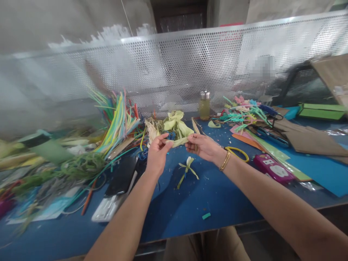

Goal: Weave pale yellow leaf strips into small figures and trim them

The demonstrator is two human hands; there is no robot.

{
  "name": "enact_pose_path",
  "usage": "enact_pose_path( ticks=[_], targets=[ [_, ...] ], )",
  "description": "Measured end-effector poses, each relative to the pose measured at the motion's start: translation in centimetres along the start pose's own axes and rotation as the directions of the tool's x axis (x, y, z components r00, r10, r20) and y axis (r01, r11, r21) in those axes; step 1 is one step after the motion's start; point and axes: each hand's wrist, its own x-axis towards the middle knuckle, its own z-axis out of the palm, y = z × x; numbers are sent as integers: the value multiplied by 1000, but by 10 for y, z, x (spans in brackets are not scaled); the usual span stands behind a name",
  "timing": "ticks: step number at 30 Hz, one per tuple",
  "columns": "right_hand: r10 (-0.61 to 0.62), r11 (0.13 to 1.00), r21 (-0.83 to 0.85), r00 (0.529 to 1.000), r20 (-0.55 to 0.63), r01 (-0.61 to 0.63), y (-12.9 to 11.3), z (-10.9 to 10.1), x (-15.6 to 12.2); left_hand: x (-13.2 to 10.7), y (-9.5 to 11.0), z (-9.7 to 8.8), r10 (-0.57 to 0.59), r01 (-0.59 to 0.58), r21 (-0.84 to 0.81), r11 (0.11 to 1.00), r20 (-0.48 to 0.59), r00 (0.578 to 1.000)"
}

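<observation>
A pale green strip of husk (179, 141) is stretched level between my two hands above the blue table. My left hand (158, 150) pinches its left end between thumb and fingers. At the other end, my right hand (201, 145), with a gold bracelet at the wrist, grips the strip with curled fingers. Just behind them rises a heap of pale green and dry husks (178, 125). Below the hands a small tied husk piece (187, 168) lies on the table, with thin strips spreading out and a bit of blue at its middle.
Bundled coloured pipe cleaners (118, 119) stand at left, near a black phone (122, 177). A lidded bottle (204, 105) stands by the perforated metal screen (185, 69). Yellow-handled scissors (239, 154), a purple case (273, 168) and cardboard (315, 139) lie right. A teal scrap (206, 216) is near the front.
</observation>
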Motion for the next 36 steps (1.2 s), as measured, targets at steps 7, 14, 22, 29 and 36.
enact_pose_path(
  ticks=[7,14,22,29,36],
  targets=[
    [-88,987,-123,992,93,99,-3,1,-2,3,2,-8,-114,121,148,981,-54,992],
    [-33,987,-149,989,147,55,-5,2,-6,-1,8,0,-326,345,-401,848,119,938],
    [6,995,-103,980,198,15,-5,6,-6,-4,12,3,-310,348,-514,784,161,937],
    [-143,816,-558,988,61,152,-4,0,-1,-5,14,6,-219,239,-477,846,97,971],
    [-35,999,7,990,140,34,-2,-5,1,1,7,4,-317,283,-462,841,3,948]
  ],
)
